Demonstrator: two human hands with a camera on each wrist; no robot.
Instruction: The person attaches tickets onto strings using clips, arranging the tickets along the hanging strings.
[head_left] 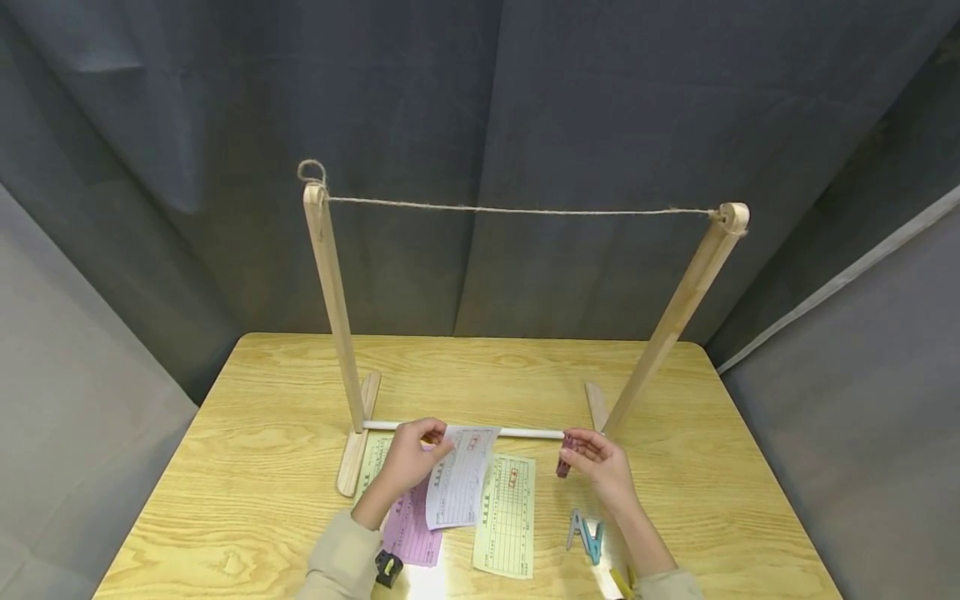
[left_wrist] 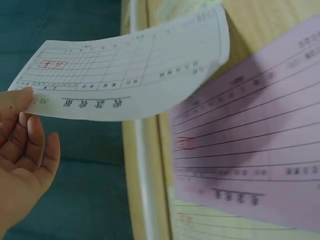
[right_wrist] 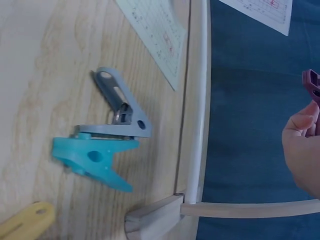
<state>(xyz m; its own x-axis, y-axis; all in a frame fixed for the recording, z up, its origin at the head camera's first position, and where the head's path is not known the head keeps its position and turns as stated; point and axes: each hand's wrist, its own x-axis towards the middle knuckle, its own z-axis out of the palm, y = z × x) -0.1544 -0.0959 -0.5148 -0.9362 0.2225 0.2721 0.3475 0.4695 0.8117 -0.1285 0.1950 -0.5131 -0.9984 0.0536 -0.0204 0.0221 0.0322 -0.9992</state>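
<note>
In my head view, the left hand [head_left: 412, 457] pinched a white paper [head_left: 461, 483] above the table [head_left: 187, 492], the right hand [head_left: 603, 471] a purple clip [head_left: 563, 465]; I judged no paper clipped yet. My left wrist view showed a pink paper [left_wrist: 270, 125] unlifted; my right, a grey clip [right_wrist: 131, 102] unused.

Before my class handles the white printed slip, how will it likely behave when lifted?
The white printed slip is probably floppy: pinched near one corner by the left hand, it curves toward its free end. As a thin sheet, it looks light and may crease if pushed.
</note>
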